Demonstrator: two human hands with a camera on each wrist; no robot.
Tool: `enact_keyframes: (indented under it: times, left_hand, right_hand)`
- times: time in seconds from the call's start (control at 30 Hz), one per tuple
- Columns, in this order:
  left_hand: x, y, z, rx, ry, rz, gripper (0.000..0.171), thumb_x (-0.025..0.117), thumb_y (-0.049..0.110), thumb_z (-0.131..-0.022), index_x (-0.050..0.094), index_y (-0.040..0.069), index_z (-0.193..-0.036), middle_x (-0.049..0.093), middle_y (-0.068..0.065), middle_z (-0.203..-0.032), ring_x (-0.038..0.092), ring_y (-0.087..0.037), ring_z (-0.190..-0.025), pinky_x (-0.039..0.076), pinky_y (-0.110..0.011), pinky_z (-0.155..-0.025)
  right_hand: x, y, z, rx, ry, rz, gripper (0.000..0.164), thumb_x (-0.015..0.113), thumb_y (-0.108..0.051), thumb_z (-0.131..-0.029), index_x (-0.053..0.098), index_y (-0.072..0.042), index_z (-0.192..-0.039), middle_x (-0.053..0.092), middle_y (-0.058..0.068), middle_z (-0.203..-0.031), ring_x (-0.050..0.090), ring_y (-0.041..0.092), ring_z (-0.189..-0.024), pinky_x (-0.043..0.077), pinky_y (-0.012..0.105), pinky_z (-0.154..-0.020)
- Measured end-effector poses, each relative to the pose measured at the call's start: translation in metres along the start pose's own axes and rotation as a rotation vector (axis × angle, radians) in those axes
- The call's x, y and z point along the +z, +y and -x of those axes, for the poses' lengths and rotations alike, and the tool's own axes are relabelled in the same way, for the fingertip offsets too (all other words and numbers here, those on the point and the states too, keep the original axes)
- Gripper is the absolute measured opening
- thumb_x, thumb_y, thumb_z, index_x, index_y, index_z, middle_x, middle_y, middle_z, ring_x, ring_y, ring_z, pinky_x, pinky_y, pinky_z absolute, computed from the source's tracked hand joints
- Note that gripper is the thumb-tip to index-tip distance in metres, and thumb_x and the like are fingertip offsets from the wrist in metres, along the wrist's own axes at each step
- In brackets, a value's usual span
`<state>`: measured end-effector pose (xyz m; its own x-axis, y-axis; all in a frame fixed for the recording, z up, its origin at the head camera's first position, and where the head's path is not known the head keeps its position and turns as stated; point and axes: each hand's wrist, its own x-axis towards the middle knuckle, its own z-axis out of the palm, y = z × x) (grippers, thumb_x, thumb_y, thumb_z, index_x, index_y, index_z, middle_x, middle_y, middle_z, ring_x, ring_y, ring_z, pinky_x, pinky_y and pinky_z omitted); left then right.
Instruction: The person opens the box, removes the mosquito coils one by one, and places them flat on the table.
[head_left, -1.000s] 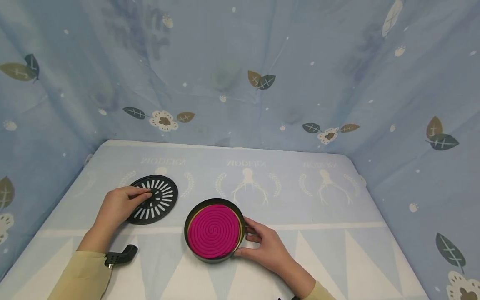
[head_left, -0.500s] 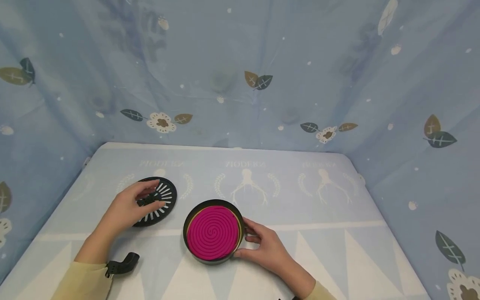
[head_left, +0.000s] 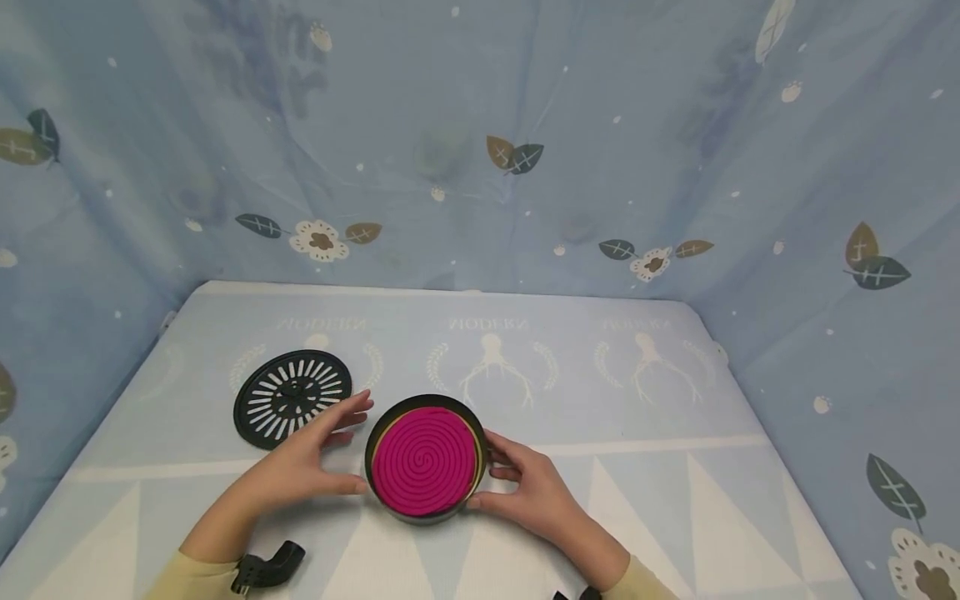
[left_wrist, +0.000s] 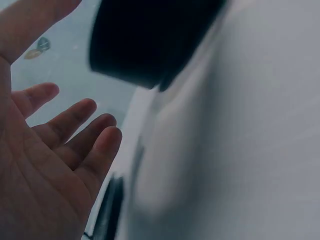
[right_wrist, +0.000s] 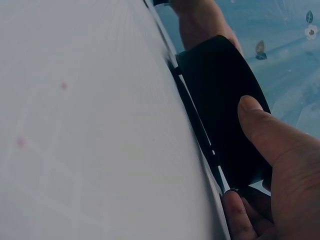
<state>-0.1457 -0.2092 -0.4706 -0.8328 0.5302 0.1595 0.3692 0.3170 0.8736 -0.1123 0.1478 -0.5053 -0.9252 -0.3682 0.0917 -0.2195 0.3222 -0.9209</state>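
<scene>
1. The blue curtain [head_left: 465, 92] hangs along the far side of the scene and down its left and right sides, patterned with leaves and flowers
2. The table [head_left: 585, 383] wears a pale printed cloth and carries the things; it should make a steady base for two-handed work
3. The left hand [head_left: 300, 473] is at the left, its grip released: fingers stretched out and apart, palm facing right. To use it well, I would bring the fingers in low on the far-left wall, matching the other hand
4. The right hand [head_left: 527, 492] is opposite, its grip grasping the black tin [head_left: 425, 401] by the right wall, thumb on the near side, fingers on the far side. Light, even pressure there should be enough to keep it from twisting
5. That tin sits in the near half, slightly left of the middle, with its top side uncovered
6. The slotted disc [head_left: 285, 396] lies left of the tin and a little farther off, partly behind the left hand; elbow and wrist had best pass clear of it
7. The pink coil [head_left: 423, 460] fills the tin in a tight spiral; fingertips should stay outside the rim, since pressing could disturb its rings
8. The left thumb [head_left: 345, 484] ends right by the tin's left wall; whether it touches, I cannot tell
</scene>
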Motion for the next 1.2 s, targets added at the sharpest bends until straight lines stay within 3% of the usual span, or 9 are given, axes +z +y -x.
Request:
enact_keyframes:
  times: [0.27,0.5,0.73,0.87,1.03,1.2]
  left_hand:
    - [0.020,-0.005,0.002,-0.072,-0.044,0.101,0.125,0.095,0.026,-0.064,0.014,0.029,-0.159,0.027,-0.012,-0.159,0.037,-0.030,-0.139,0.041,-0.032,-0.111]
    - [0.028,-0.008,0.004,0.002,-0.033,0.175,0.132,0.094,0.019,-0.064,0.004,0.026,-0.160,0.011,-0.020,-0.162,0.023,-0.043,-0.143,0.035,-0.020,-0.112]
    - [0.033,-0.010,0.004,-0.022,-0.021,0.178,0.135,0.096,0.022,-0.062,0.004,0.028,-0.160,0.020,-0.017,-0.158,0.034,-0.037,-0.139,0.034,-0.018,-0.112]
    - [0.035,-0.010,0.004,-0.049,-0.013,0.152,0.133,0.096,0.024,-0.061,0.007,0.028,-0.160,0.024,-0.013,-0.157,0.032,-0.031,-0.141,0.032,-0.017,-0.112]
    - [0.037,-0.011,0.003,-0.065,-0.017,0.124,0.131,0.097,0.027,-0.060,0.012,0.018,-0.160,0.022,-0.012,-0.160,0.027,-0.024,-0.145,0.031,-0.018,-0.113]
    - [0.037,-0.009,0.002,-0.082,-0.017,0.117,0.130,0.097,0.027,-0.060,0.015,0.012,-0.159,0.024,-0.007,-0.160,0.033,-0.024,-0.142,0.032,-0.018,-0.112]
  right_hand:
    - [-0.004,-0.030,0.000,-0.012,-0.012,0.006,0.087,0.090,-0.019,-0.072,0.047,0.001,-0.144,0.060,0.010,-0.133,0.060,0.023,-0.118,0.056,0.035,-0.094]
    - [-0.002,-0.003,-0.001,-0.028,-0.012,0.016,0.090,0.089,-0.034,-0.070,0.047,-0.014,-0.147,0.060,-0.002,-0.133,0.059,0.016,-0.118,0.056,0.027,-0.093]
    - [-0.002,0.002,-0.001,-0.068,-0.019,0.031,0.091,0.087,-0.041,-0.072,0.046,-0.014,-0.148,0.059,-0.002,-0.134,0.059,0.013,-0.118,0.056,0.025,-0.093]
    - [-0.002,0.003,-0.001,-0.044,-0.015,0.022,0.090,0.088,-0.040,-0.071,0.047,-0.015,-0.147,0.059,-0.003,-0.134,0.059,0.013,-0.118,0.055,0.024,-0.093]
    - [0.000,0.001,0.001,0.002,-0.006,0.012,0.088,0.090,-0.032,-0.070,0.048,-0.014,-0.146,0.060,-0.003,-0.133,0.059,0.015,-0.118,0.055,0.025,-0.093]
    - [0.000,-0.015,0.002,0.006,0.000,0.001,0.087,0.090,-0.020,-0.071,0.048,-0.003,-0.145,0.060,0.006,-0.133,0.059,0.023,-0.119,0.056,0.032,-0.094]
